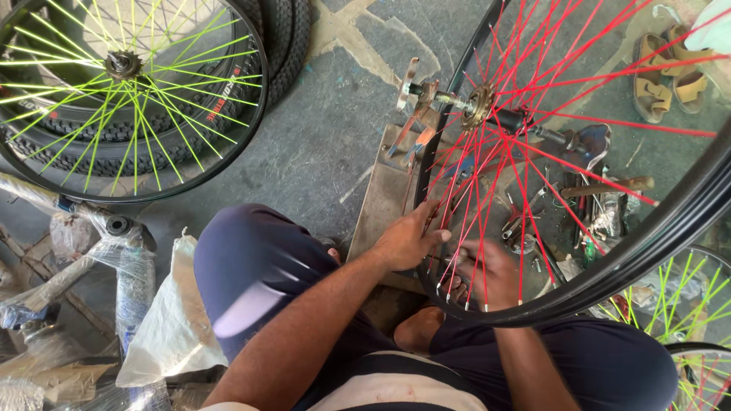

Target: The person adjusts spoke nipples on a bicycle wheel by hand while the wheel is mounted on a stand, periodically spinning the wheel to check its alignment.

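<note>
Both hands work a red-spoked wheel (533,152): left hand (407,240) grips its black rim, right hand (487,274) pinches among the spokes; a green-spoked wheel (129,91) lies far left.

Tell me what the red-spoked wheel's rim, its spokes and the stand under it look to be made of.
Rim: probably metal with a glossy black coat; it reflects light along its curve. The left hand touches it.
Red spokes: thin straight wire, likely steel with red paint or coating, silvery nipples at the rim by the right hand.
Stand: flat plate, seemingly bare, dull steel, grey-brown and scuffed.
</note>
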